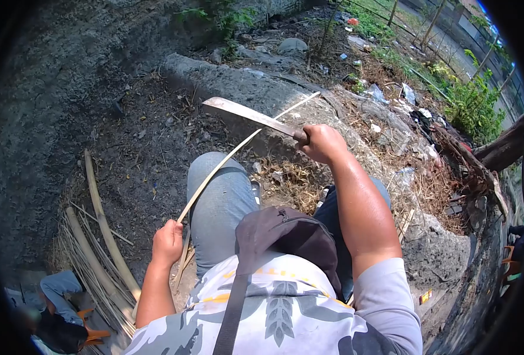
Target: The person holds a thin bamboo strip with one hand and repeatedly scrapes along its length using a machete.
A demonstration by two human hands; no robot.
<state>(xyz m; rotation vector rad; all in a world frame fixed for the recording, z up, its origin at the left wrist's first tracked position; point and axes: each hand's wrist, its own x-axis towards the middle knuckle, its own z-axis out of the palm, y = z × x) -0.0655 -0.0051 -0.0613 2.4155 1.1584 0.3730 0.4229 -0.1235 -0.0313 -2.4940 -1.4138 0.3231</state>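
Note:
My right hand grips the handle of a long machete, whose blade points left and lies across a thin bamboo strip. My left hand holds the lower end of that strip beside my left knee. The strip runs up and to the right, over my jeans-clad knee, and passes under the blade. A dark bag hangs on my chest.
A bundle of split bamboo strips lies on the dirt at left. A low concrete ledge crosses ahead, with litter and dry grass beyond. Another person sits at the lower left. Green plants and a log stand at right.

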